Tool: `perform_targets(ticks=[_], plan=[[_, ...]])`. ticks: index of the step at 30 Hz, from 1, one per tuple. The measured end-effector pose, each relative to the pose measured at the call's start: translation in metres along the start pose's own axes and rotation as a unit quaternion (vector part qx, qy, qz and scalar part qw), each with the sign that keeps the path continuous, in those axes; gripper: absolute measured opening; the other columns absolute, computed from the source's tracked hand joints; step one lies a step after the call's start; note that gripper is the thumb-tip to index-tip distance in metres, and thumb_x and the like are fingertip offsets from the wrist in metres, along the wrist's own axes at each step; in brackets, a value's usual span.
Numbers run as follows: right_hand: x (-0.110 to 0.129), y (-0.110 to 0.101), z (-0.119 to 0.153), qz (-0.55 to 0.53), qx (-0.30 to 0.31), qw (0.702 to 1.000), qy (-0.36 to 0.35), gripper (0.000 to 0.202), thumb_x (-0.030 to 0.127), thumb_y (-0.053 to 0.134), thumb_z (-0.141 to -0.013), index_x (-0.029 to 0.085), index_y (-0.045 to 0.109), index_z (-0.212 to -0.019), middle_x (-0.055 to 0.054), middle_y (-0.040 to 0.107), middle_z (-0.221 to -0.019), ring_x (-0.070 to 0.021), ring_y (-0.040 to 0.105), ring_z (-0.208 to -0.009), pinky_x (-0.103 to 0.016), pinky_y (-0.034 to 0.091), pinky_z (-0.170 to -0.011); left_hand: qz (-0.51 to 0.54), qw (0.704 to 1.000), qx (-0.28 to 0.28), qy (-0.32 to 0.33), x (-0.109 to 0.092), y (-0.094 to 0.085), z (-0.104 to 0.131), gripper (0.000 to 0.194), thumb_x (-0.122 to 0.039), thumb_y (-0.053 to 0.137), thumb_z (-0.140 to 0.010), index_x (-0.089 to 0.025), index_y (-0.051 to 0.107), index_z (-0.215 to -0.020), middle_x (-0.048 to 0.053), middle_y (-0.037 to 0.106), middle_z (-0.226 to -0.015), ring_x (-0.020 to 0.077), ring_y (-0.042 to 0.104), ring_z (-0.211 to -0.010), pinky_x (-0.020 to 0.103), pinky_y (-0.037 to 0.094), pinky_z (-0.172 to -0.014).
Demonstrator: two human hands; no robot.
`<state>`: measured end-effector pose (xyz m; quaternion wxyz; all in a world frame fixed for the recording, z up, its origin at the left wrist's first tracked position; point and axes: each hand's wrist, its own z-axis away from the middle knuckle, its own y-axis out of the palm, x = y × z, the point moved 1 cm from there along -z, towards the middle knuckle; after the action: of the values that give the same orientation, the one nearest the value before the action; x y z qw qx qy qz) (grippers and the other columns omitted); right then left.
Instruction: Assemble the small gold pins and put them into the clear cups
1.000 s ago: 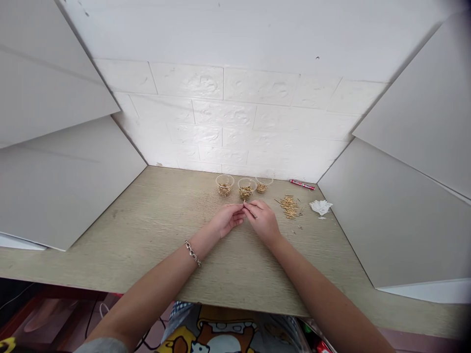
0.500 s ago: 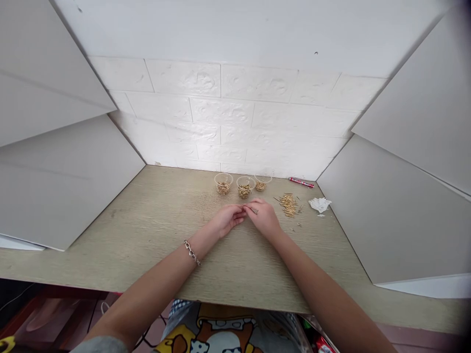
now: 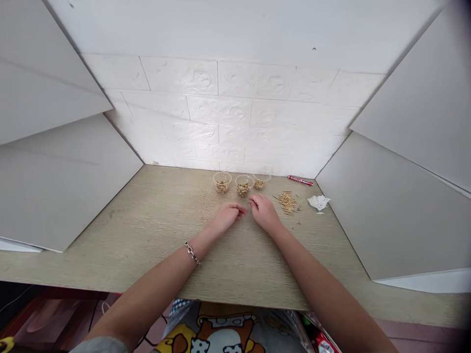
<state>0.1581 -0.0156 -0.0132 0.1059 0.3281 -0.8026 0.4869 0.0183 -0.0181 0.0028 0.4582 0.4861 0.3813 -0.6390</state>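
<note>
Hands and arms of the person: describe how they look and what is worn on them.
The left hand and right hand wear no gloves. A silver-coloured chain-link bracelet circles the left wrist. A grey sleeve edges in at the bottom; the right forearm shows no sleeve.

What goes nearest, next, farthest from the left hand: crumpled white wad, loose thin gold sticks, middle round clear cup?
From the left hand, head view:
1. Middle round clear cup: beyond, slightly right.
2. Loose thin gold sticks: further right.
3. Crumpled white wad: right of the sticks.
</note>
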Motion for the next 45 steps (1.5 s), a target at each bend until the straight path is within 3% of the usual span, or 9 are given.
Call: perform_targets(ticks=[7, 12, 17, 22, 27, 33, 38, 45], plan=[[-0.002, 0.004, 0.0, 0.036, 0.08, 0.996, 0.0, 0.018, 0.014, 0.036, -0.078, 0.018, 0.053, -0.072, -0.002, 0.053, -0.069, -0.014, 0.046, -0.067, -0.023, 0.032, -0.06, 0.011, 0.998, -0.054, 0.036, -0.005, -0.008, -0.003, 0.026, -0.002, 0.035, -0.058, -0.012, 0.059, -0.064, 0.003, 0.06, -0.066, 0.0112, 0.053, -0.066, 0.026, 0.044, -0.069], [-0.001, 0.004, -0.001, 0.036, 0.049, 0.998, 0.006, 0.018, 0.016, 0.036, -0.08, 0.017, 0.054, -0.076, -0.003, 0.055, -0.076, -0.0138, 0.047, -0.073, -0.022, 0.032, -0.064, 0.0, 0.998, -0.046, 0.041, -0.002, -0.007, -0.005, 0.026, -0.004, 0.036, -0.057, -0.011, 0.06, -0.065, 0.003, 0.06, -0.067, 0.0114, 0.053, -0.066, 0.026, 0.044, -0.068], [0.001, 0.003, -0.001, 0.067, 0.101, 0.993, 0.01, 0.02, 0.014, 0.037, -0.079, 0.016, 0.056, -0.072, -0.004, 0.055, -0.071, -0.0139, 0.047, -0.068, -0.022, 0.032, -0.062, -0.013, 0.997, -0.051, 0.06, 0.0, -0.007, -0.006, 0.027, -0.006, 0.036, -0.055, -0.013, 0.06, -0.062, 0.003, 0.061, -0.066, 0.0122, 0.054, -0.066, 0.025, 0.044, -0.067], [0.005, -0.002, -0.003, 0.072, 0.047, 0.996, 0.001, 0.022, 0.014, 0.035, -0.081, 0.017, 0.056, -0.078, -0.005, 0.056, -0.077, -0.0141, 0.047, -0.074, -0.022, 0.032, -0.065, -0.03, 0.996, -0.046, 0.069, 0.001, -0.007, -0.006, 0.028, -0.007, 0.035, -0.054, -0.013, 0.061, -0.063, 0.003, 0.061, -0.066, 0.0123, 0.054, -0.066, 0.025, 0.044, -0.066], [0.007, 0.002, -0.002, 0.116, 0.123, 0.986, -0.003, 0.023, 0.012, 0.036, -0.079, 0.016, 0.056, -0.069, -0.005, 0.054, -0.07, -0.0145, 0.047, -0.069, -0.023, 0.031, -0.061, -0.044, 0.995, -0.045, 0.074, 0.003, -0.008, -0.009, 0.027, -0.008, 0.036, -0.055, -0.013, 0.06, -0.065, 0.003, 0.061, -0.067, 0.0122, 0.054, -0.066, 0.025, 0.043, -0.066], [0.016, -0.004, -0.001, -0.059, 0.041, 0.995, 0.067, 0.018, 0.019, 0.04, -0.077, 0.017, 0.058, -0.074, -0.002, 0.058, -0.072, -0.0121, 0.049, -0.068, -0.022, 0.034, -0.063, -0.06, 0.993, -0.062, 0.087, 0.0, -0.011, -0.009, 0.031, -0.01, 0.038, -0.06, -0.013, 0.056, -0.085, 0.005, 0.06, -0.09, 0.0101, 0.053, -0.066, 0.022, 0.043, -0.061], [0.014, -0.004, 0.001, -0.222, 0.042, 0.959, 0.174, 0.019, 0.03, 0.044, -0.073, 0.017, 0.058, -0.074, 0.0, 0.057, -0.066, -0.0121, 0.049, -0.061, -0.022, 0.036, -0.057, -0.104, 0.99, -0.002, 0.094, -0.007, -0.009, -0.003, 0.024, -0.028, 0.041, -0.07, -0.013, 0.059, -0.075, 0.004, 0.06, -0.073, 0.0105, 0.051, -0.061, 0.022, 0.041, -0.059], [0.012, 0.001, 0.002, -0.298, 0.031, 0.935, 0.191, 0.022, 0.037, 0.045, -0.073, 0.018, 0.055, -0.076, -0.001, 0.056, -0.069, -0.0122, 0.049, -0.062, -0.023, 0.038, -0.058, -0.125, 0.983, 0.005, 0.134, -0.013, -0.008, 0.001, 0.023, -0.032, 0.045, -0.07, -0.013, 0.058, -0.072, 0.002, 0.058, -0.07, 0.0103, 0.05, -0.062, 0.021, 0.04, -0.059]])
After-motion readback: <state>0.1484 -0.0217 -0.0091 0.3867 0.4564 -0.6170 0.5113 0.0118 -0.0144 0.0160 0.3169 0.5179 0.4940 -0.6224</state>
